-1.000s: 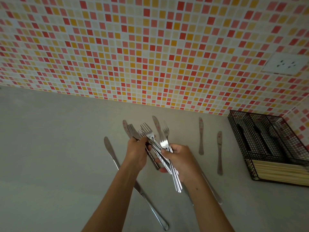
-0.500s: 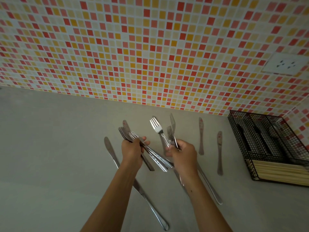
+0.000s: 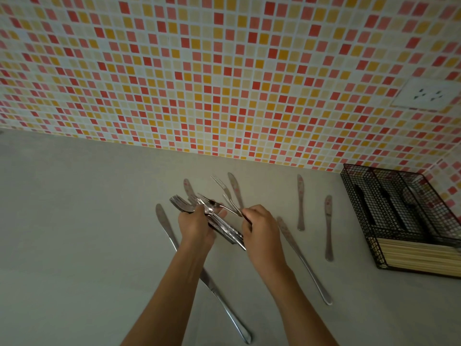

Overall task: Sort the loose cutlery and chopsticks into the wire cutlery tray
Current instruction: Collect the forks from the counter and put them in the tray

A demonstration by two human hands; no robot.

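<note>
My left hand (image 3: 197,227) grips a bundle of steel forks (image 3: 182,205), tines pointing left and away. My right hand (image 3: 262,231) pinches a fork or two (image 3: 220,184) by the handles, tines up and away, right beside the bundle. Several knives lie loose on the grey counter: a long knife (image 3: 166,227) under my left forearm, another long knife (image 3: 303,260) right of my right wrist, and two short knives (image 3: 300,201) (image 3: 328,226) farther right. The black wire cutlery tray (image 3: 359,208) stands at the far right, with pale chopsticks (image 3: 419,257) in its near compartment.
A red, orange and cream mosaic wall (image 3: 224,83) rises behind the counter (image 3: 74,221), with a white socket (image 3: 427,94) above the tray. Two more short knives (image 3: 234,186) (image 3: 188,187) lie behind my hands.
My hands parted half a second ago, each keeping some forks. Now they have come close again, with the right hand's forks tilted down toward the left hand's bundle.
</note>
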